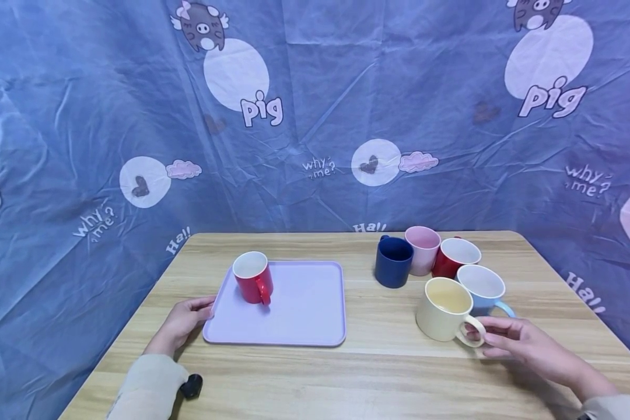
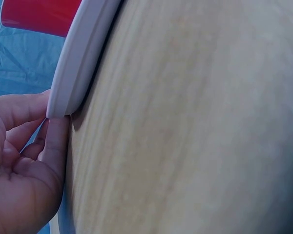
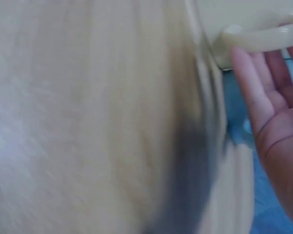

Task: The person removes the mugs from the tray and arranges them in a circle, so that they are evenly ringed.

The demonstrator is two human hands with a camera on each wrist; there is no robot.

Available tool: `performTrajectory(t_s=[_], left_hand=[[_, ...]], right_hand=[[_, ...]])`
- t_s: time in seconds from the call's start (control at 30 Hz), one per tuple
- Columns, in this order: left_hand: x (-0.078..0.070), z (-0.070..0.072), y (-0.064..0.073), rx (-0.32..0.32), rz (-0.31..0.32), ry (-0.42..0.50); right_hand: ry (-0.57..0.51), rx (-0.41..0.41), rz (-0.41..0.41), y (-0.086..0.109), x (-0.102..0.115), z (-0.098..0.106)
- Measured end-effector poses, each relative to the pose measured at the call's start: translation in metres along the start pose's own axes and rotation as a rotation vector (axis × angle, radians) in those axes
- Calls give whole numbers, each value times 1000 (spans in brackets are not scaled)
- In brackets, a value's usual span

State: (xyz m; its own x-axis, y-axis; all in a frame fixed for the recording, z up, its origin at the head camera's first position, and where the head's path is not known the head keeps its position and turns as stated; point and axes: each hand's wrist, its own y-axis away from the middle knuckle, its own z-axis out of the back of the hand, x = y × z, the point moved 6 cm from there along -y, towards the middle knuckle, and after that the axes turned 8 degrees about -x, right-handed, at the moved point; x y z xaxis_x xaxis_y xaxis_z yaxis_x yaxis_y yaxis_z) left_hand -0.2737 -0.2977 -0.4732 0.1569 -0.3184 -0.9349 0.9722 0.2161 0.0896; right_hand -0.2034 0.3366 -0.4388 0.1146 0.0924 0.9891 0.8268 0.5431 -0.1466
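Observation:
A lilac tray (image 1: 304, 303) lies on the left of the table, with a red mug (image 1: 254, 280), white inside, standing in its back left part. My left hand (image 1: 185, 318) pinches the tray's left edge, thumb above the rim and a finger below it in the left wrist view. On the right, a cream mug (image 1: 438, 318) stands upright, handle to the right. At that handle (image 3: 263, 39), my right hand (image 1: 525, 344) holds on, with fingertips in and around the loop. Its thumb is out of the right wrist view.
Behind the cream mug stands a light blue mug (image 1: 480, 286), partly covered by it. A navy mug (image 1: 392, 265), a pink mug (image 1: 423, 248) and another red mug (image 1: 457, 256) crowd close by. A blue printed cloth (image 1: 315, 116) hangs behind the wooden table (image 1: 294, 382).

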Motion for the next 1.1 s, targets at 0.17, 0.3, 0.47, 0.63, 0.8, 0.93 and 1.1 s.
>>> performTrajectory(t_s=[0.17,0.3,0.47,0.63,0.8,0.93,1.1], left_hand=[[0,0,0,0,-2,0],[-1,0,0,4,-2,12],[-2,-1,0,9,-5,16],[-2,-1,0,2,-2,18],[-1,0,1,-6,4,12],[-2,1,1,-12,-1,7],[-2,0,1,-9,-13,-2]], right_hand=[[143,-10,-103,3,15,5],[216,20,-107,0,34,9],[170,97,-46,-11,60,11],[234,84,-12,-28,85,12],[342,50,-5,-48,105,5],[416,10,35,-67,117,-5],[413,-7,34,-92,123,-20]])
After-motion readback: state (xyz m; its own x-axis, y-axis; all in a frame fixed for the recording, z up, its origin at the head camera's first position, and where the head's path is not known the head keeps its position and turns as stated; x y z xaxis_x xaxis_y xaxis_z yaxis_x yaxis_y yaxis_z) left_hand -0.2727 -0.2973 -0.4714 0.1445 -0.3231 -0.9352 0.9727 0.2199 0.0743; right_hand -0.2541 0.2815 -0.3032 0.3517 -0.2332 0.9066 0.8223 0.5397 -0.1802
